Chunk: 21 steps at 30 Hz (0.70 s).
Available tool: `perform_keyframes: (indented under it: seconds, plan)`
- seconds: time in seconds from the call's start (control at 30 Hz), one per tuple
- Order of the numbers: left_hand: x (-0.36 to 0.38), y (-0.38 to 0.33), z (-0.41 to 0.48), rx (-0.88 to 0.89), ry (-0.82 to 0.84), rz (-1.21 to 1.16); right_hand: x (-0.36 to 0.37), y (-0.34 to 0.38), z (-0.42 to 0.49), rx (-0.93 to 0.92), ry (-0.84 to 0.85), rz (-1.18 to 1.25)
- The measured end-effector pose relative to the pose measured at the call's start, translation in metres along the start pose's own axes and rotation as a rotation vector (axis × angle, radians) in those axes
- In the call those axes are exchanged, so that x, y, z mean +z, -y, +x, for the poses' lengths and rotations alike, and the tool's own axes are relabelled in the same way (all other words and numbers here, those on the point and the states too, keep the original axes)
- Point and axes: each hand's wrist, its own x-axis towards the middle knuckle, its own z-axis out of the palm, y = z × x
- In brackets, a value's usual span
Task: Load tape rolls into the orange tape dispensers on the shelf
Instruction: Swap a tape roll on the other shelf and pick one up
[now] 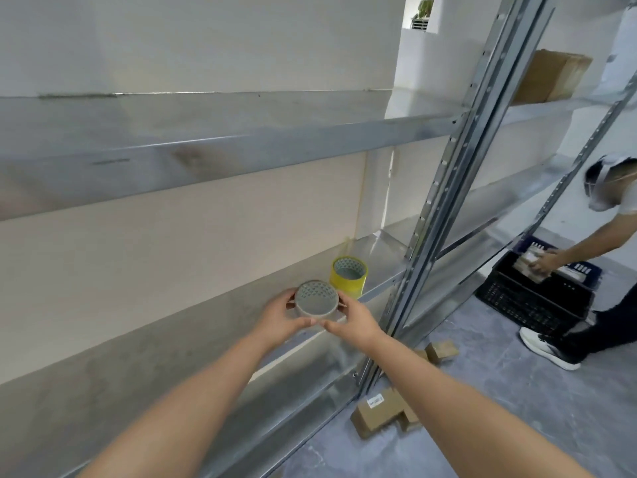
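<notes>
I hold a clear-brown tape roll (316, 302) with a patterned cardboard core between both hands, just above the front edge of the metal shelf (193, 339). My left hand (281, 319) grips its left side. My right hand (355, 322) grips its right side and underside. A yellow tape roll (349, 276) stands upright on the shelf just behind, apart from the held one. No orange dispenser is in view.
An upper shelf (206, 146) overhangs the working shelf. Steel uprights (444, 188) stand to the right. Cardboard boxes (382, 412) lie on the floor by the post. Another person (593, 243) bends over a black crate (537, 291) at right.
</notes>
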Motion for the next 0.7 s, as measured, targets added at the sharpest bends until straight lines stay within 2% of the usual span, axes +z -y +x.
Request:
perform_keyframes:
  seconds: [0.2, 0.4, 0.53, 0.7]
  plan:
    - [-0.008, 0.010, 0.030, -0.041, -0.078, 0.079, 0.006, -0.006, 0.046, -0.001, 0.034, -0.021]
    - [-0.011, 0.027, 0.032, -0.154, -0.145, 0.030, 0.020, -0.012, 0.067, -0.032, 0.115, -0.035]
    - [-0.012, 0.033, 0.032, -0.217, -0.198, 0.049, 0.029, -0.017, 0.074, 0.020, 0.161, 0.087]
    - [-0.006, 0.032, 0.030, -0.266, -0.183, 0.086, 0.028, -0.029, 0.086, -0.032, 0.283, 0.075]
